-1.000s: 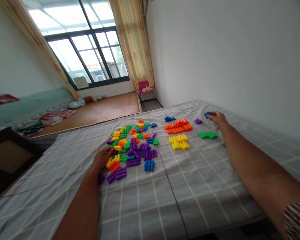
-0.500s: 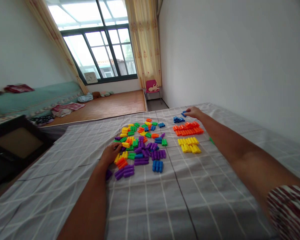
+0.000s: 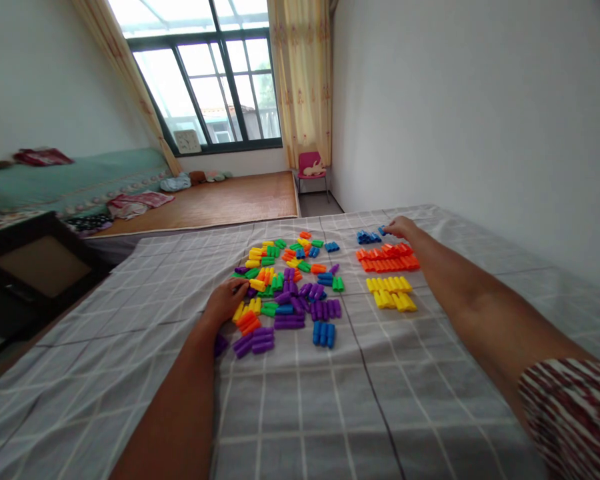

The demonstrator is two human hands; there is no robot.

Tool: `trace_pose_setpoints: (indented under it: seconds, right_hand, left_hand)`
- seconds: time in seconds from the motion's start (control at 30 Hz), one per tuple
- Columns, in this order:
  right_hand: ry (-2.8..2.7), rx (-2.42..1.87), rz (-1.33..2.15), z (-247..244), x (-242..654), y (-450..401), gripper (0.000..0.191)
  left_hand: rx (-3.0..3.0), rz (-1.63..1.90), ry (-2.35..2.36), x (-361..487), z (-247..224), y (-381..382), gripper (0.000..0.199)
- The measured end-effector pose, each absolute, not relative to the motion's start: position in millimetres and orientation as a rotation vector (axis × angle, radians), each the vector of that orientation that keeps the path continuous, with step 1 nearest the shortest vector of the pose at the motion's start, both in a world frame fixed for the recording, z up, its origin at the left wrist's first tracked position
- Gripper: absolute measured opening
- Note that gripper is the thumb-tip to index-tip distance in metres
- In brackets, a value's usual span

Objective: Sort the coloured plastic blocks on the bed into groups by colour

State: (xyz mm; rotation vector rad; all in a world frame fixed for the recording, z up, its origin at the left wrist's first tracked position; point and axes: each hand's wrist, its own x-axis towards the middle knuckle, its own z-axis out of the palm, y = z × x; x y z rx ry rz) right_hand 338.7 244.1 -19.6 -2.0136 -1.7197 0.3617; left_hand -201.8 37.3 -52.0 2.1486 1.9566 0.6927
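Note:
My right hand [image 3: 399, 228] pinches a small blue piece [image 3: 382, 231] at the right end of a blue group [image 3: 369, 237]. Below that group lie rows of orange pieces [image 3: 387, 259] and yellow pieces [image 3: 391, 292]. At the left edge of a mixed, many-coloured pile, my left hand [image 3: 229, 298] has its fingers closed around a yellow piece [image 3: 257, 285]. Purple pieces [image 3: 289, 322] and a blue set [image 3: 324, 334] lie at the near side of the pile.
A grey checked cloth [image 3: 300, 413] covers the surface under the pieces. Beyond it are a low wooden platform [image 3: 230, 198] and a pink chair [image 3: 310, 161]. A dark cabinet [image 3: 30, 280] stands at the left, a white wall at the right.
The view has shifted, so the pieces appear slightly farther right. My right hand has brought the blue piece lower, level with the blue group. My left hand stays at the pile's left edge.

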Motion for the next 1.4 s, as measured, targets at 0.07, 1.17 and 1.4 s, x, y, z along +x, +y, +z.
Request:
trace_pose_setpoints:
  seconds: [0.07,1.17,1.4]
  right_hand:
    - [-1.706,-2.091,0.381,-15,333,243,0.027]
    - [-1.743,-2.102,0.645,-12,305,234,0.026]
    - [-1.769,-2.117,0.664,-17,311,235,0.037]
  left_hand:
    - [2.16,0.698,1.951,-202,-53,38,0.038]
    - [2.156,0.711,1.961,-202,-55,40,0.039]
    - [2.163,0.693,1.973,-203,-57,40,0.04]
